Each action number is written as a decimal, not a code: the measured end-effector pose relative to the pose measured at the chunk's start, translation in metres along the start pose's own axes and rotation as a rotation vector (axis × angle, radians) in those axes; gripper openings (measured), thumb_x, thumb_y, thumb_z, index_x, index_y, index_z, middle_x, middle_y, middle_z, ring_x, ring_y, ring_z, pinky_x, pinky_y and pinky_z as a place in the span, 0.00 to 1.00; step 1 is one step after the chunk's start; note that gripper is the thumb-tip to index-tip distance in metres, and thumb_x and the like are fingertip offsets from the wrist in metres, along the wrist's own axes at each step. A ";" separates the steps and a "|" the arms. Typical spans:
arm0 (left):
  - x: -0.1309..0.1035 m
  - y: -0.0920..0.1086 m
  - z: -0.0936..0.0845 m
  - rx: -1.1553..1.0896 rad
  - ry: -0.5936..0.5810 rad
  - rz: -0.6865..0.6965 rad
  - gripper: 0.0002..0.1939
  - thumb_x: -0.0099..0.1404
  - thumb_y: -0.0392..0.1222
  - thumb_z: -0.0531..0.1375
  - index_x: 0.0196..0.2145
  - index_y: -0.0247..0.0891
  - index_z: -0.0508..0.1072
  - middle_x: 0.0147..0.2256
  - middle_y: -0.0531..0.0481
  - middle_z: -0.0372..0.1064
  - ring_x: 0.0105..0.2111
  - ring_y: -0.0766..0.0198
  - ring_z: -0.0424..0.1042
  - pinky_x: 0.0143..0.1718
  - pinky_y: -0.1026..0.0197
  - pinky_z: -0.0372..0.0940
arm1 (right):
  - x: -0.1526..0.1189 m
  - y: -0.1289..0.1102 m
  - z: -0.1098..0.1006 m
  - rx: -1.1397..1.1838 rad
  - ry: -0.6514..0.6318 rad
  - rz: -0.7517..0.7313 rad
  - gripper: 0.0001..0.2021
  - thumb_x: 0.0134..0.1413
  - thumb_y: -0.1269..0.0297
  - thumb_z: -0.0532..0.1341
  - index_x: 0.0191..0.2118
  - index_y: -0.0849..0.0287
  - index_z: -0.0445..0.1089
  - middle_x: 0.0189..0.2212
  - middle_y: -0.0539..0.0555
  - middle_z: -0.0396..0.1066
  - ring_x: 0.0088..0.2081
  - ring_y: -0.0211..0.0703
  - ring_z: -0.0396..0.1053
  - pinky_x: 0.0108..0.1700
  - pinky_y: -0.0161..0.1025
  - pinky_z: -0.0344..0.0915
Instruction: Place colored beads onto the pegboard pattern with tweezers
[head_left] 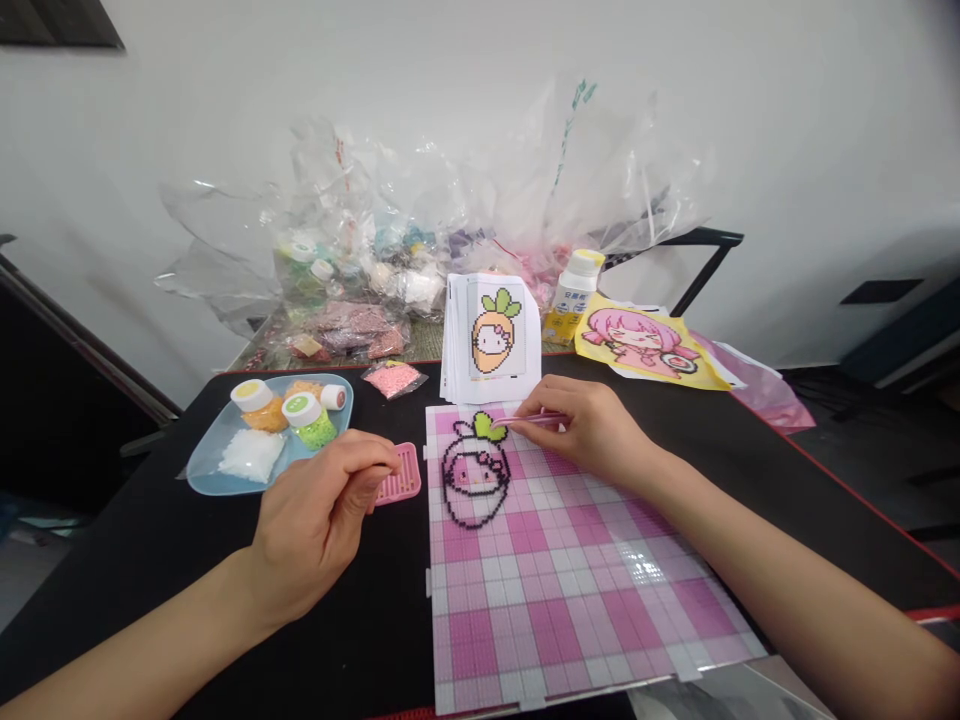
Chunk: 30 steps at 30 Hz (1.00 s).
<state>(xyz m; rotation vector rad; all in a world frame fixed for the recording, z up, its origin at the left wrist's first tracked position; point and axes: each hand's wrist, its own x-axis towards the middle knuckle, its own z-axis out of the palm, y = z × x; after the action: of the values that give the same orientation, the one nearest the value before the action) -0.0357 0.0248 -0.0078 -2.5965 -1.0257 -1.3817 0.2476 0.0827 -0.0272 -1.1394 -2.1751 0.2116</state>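
Note:
My right hand (596,420) is closed round pink tweezers (544,418). Their tips are at the green leaf of a bead design (476,490) on the pink-and-white checked pegboard (555,590). Black beads outline a carrot shape with a face inside; one leaf is filled with green beads, while the other leaves show only outlines. My left hand (319,525), fingers pinched together, grips the near left side of a small pink slotted bead tray (405,475) left of the board. Whether a bead sits between the tweezer tips is too small to tell.
A blue tray (217,482) holds jars of orange and green beads and a bag of white ones. Behind the board stands a printed carrot pattern (495,335). Plastic bags (420,190), a bag of pink beads (394,378), a white bottle (574,285) and a pink-haired picture (649,345) lie around.

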 end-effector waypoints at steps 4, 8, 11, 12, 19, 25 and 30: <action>0.001 0.000 0.000 -0.009 -0.005 0.000 0.08 0.74 0.38 0.50 0.39 0.40 0.68 0.29 0.53 0.72 0.26 0.69 0.73 0.27 0.66 0.67 | 0.000 0.001 0.001 -0.013 0.004 -0.012 0.11 0.58 0.59 0.62 0.30 0.60 0.74 0.29 0.53 0.73 0.27 0.35 0.66 0.28 0.35 0.60; 0.000 -0.002 0.000 -0.007 0.002 0.011 0.08 0.74 0.38 0.50 0.40 0.39 0.68 0.29 0.52 0.72 0.27 0.69 0.73 0.27 0.67 0.67 | 0.000 0.003 0.002 -0.023 0.022 -0.040 0.11 0.59 0.59 0.62 0.30 0.60 0.74 0.29 0.53 0.73 0.27 0.36 0.66 0.28 0.35 0.60; -0.001 -0.001 -0.001 0.004 0.001 0.009 0.08 0.74 0.37 0.50 0.40 0.40 0.67 0.29 0.53 0.71 0.25 0.70 0.72 0.26 0.68 0.66 | 0.000 0.002 0.000 -0.019 0.046 -0.048 0.10 0.58 0.60 0.62 0.30 0.60 0.74 0.29 0.53 0.73 0.26 0.35 0.65 0.27 0.34 0.60; -0.001 0.000 -0.001 0.013 0.002 0.003 0.08 0.74 0.37 0.50 0.39 0.40 0.67 0.29 0.53 0.71 0.24 0.70 0.72 0.26 0.67 0.66 | 0.000 0.000 0.000 -0.012 0.057 -0.051 0.10 0.58 0.60 0.63 0.30 0.60 0.74 0.28 0.53 0.72 0.26 0.35 0.65 0.27 0.34 0.60; 0.002 -0.005 0.005 0.164 -0.017 -0.116 0.08 0.72 0.36 0.50 0.36 0.39 0.68 0.28 0.52 0.72 0.24 0.67 0.71 0.25 0.65 0.66 | 0.002 -0.031 0.008 0.200 0.094 -0.169 0.07 0.58 0.63 0.64 0.30 0.59 0.73 0.27 0.51 0.71 0.23 0.31 0.63 0.24 0.31 0.62; -0.002 -0.017 0.012 0.350 -0.173 -0.152 0.14 0.73 0.39 0.48 0.34 0.37 0.70 0.32 0.46 0.75 0.31 0.57 0.76 0.30 0.57 0.69 | 0.002 -0.045 0.015 0.214 0.059 -0.206 0.05 0.58 0.64 0.64 0.32 0.59 0.73 0.29 0.52 0.72 0.25 0.32 0.65 0.26 0.31 0.64; -0.002 -0.015 0.012 0.257 -0.218 -0.194 0.14 0.73 0.40 0.47 0.35 0.37 0.69 0.32 0.46 0.75 0.31 0.58 0.75 0.29 0.58 0.68 | 0.002 -0.047 0.020 0.236 0.037 -0.239 0.05 0.59 0.65 0.63 0.34 0.61 0.73 0.31 0.54 0.71 0.28 0.35 0.68 0.29 0.33 0.66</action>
<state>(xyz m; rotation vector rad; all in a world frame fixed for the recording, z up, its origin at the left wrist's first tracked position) -0.0358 0.0394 -0.0205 -2.5482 -1.4138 -0.9309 0.2032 0.0590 -0.0218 -0.7405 -2.1637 0.3287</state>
